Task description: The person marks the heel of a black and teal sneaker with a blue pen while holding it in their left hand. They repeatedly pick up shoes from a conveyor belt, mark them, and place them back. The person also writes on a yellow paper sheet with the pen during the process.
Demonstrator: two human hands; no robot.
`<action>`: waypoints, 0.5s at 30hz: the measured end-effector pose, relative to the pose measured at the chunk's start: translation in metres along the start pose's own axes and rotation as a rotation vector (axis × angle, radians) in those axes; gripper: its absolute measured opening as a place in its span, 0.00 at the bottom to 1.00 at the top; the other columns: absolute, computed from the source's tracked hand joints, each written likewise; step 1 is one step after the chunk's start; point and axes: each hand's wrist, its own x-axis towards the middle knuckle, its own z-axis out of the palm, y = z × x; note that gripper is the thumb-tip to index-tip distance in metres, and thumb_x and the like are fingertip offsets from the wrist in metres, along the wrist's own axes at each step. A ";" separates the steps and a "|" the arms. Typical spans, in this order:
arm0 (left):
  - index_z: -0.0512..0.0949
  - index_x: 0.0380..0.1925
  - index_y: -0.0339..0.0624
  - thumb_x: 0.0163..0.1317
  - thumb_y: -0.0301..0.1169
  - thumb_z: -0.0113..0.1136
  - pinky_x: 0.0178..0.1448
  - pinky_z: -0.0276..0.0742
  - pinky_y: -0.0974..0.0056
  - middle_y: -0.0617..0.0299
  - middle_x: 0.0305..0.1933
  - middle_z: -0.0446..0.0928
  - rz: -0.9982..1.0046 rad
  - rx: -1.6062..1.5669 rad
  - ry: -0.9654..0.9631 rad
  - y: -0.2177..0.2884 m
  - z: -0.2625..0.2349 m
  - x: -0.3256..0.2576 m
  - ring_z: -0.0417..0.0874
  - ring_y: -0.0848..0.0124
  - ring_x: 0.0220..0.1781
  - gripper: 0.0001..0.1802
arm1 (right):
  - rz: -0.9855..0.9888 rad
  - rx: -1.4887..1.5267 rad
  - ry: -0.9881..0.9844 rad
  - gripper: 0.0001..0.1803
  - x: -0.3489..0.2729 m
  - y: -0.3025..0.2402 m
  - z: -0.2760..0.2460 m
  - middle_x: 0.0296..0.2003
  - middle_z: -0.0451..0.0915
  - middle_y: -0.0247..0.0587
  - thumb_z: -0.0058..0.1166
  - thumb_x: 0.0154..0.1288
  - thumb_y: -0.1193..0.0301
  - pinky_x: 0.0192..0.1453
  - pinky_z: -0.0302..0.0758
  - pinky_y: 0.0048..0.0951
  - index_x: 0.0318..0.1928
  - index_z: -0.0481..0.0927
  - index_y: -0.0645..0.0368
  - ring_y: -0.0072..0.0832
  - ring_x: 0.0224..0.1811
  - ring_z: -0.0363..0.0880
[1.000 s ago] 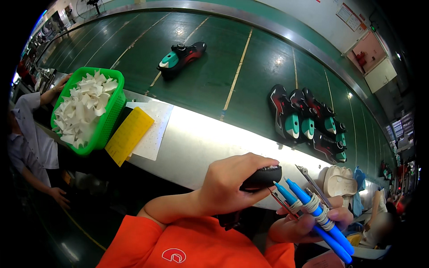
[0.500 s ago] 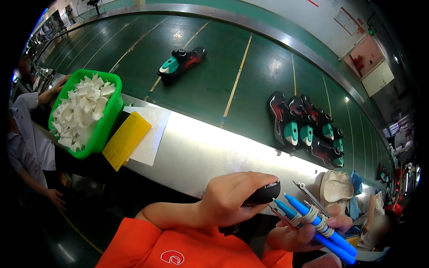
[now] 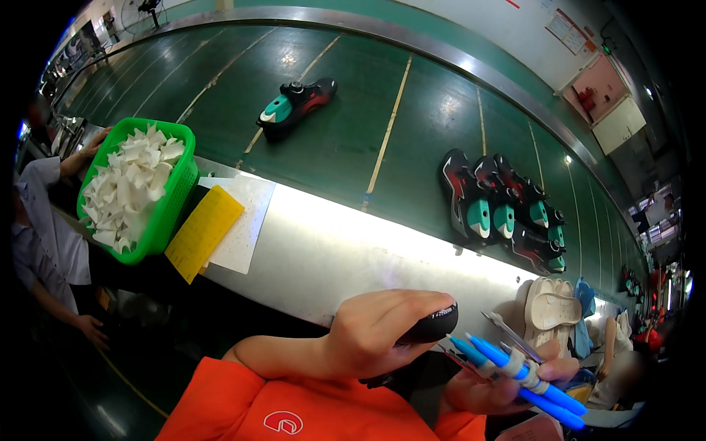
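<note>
My left hand is wrapped over a black shoe in front of my chest; its rounded end shows past the fingers and the rest is mostly hidden. To the right of it, my right hand is closed around a bundle of blue pens tied together with pale elastic bands. A slim silver pointed tool sticks out beside the pens. The pen tips point up and left, close to the shoe's end. Whether they touch it, I cannot tell.
A green conveyor belt runs beyond a metal ledge. It carries one black, red and teal shoe and a cluster of similar ones. Left are a green basket of white scraps, a yellow card and a co-worker; beige clogs lie right.
The pens in my right hand have tipped lower and flatter, still beside the shoe. My left hand keeps its hold, and the shoe has turned slightly.
</note>
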 end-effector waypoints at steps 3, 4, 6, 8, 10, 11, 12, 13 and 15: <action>0.78 0.35 0.38 0.38 0.25 0.70 0.34 0.78 0.69 0.56 0.33 0.80 0.032 0.005 -0.002 -0.003 0.005 0.000 0.83 0.63 0.31 0.19 | -0.648 -0.144 0.850 0.31 -0.029 0.025 0.045 0.39 0.72 0.45 0.37 0.64 0.58 0.25 0.70 0.10 0.61 0.56 0.66 0.18 0.31 0.75; 0.78 0.34 0.38 0.38 0.25 0.71 0.34 0.78 0.69 0.56 0.33 0.80 0.027 0.008 -0.006 -0.005 0.005 -0.001 0.83 0.63 0.31 0.19 | -0.626 0.078 0.667 0.27 -0.033 0.010 0.058 0.34 0.70 0.43 0.44 0.61 0.59 0.19 0.68 0.12 0.54 0.58 0.64 0.19 0.24 0.74; 0.78 0.34 0.38 0.38 0.25 0.71 0.33 0.78 0.69 0.56 0.32 0.80 -0.003 0.020 -0.002 -0.008 0.000 -0.003 0.83 0.64 0.30 0.19 | -0.588 0.312 0.418 0.24 -0.033 -0.009 0.074 0.24 0.68 0.40 0.58 0.53 0.60 0.10 0.67 0.16 0.41 0.59 0.57 0.23 0.15 0.73; 0.77 0.34 0.38 0.38 0.25 0.71 0.33 0.78 0.70 0.57 0.31 0.80 -0.051 0.038 0.009 -0.009 -0.006 -0.003 0.82 0.64 0.30 0.19 | -0.455 0.278 0.298 0.24 -0.033 0.001 0.070 0.23 0.64 0.37 0.56 0.53 0.57 0.08 0.64 0.15 0.39 0.59 0.57 0.20 0.11 0.68; 0.77 0.34 0.39 0.38 0.26 0.72 0.32 0.77 0.71 0.57 0.31 0.79 -0.056 0.044 0.039 -0.011 -0.006 0.002 0.82 0.66 0.29 0.19 | -0.368 0.297 0.209 0.24 -0.034 0.012 0.064 0.21 0.62 0.35 0.55 0.53 0.55 0.06 0.61 0.15 0.37 0.59 0.58 0.18 0.09 0.64; 0.77 0.33 0.39 0.39 0.26 0.72 0.32 0.77 0.71 0.58 0.30 0.79 -0.060 0.048 0.054 -0.013 -0.006 0.004 0.82 0.67 0.29 0.19 | -0.343 0.336 0.168 0.24 -0.034 0.018 0.063 0.21 0.61 0.35 0.54 0.53 0.55 0.06 0.60 0.14 0.37 0.59 0.58 0.17 0.08 0.63; 0.77 0.33 0.39 0.38 0.27 0.72 0.32 0.77 0.72 0.58 0.30 0.79 -0.123 0.033 0.044 -0.016 -0.005 0.008 0.82 0.68 0.29 0.19 | -0.317 0.374 0.135 0.24 -0.034 0.027 0.060 0.21 0.60 0.34 0.54 0.54 0.54 0.05 0.59 0.14 0.37 0.59 0.58 0.17 0.07 0.62; 0.77 0.33 0.39 0.38 0.28 0.72 0.32 0.76 0.72 0.59 0.30 0.79 -0.188 0.028 0.042 -0.021 -0.008 0.012 0.81 0.69 0.29 0.19 | -0.319 0.429 0.066 0.22 -0.033 0.042 0.055 0.21 0.61 0.34 0.48 0.57 0.54 0.05 0.58 0.15 0.35 0.59 0.58 0.16 0.06 0.60; 0.76 0.33 0.39 0.38 0.30 0.72 0.35 0.76 0.72 0.60 0.31 0.77 -0.336 -0.004 0.062 -0.039 -0.009 0.022 0.80 0.71 0.31 0.21 | -0.168 0.503 -0.001 0.19 -0.035 0.058 0.047 0.22 0.62 0.34 0.45 0.60 0.55 0.05 0.58 0.15 0.35 0.60 0.58 0.16 0.07 0.60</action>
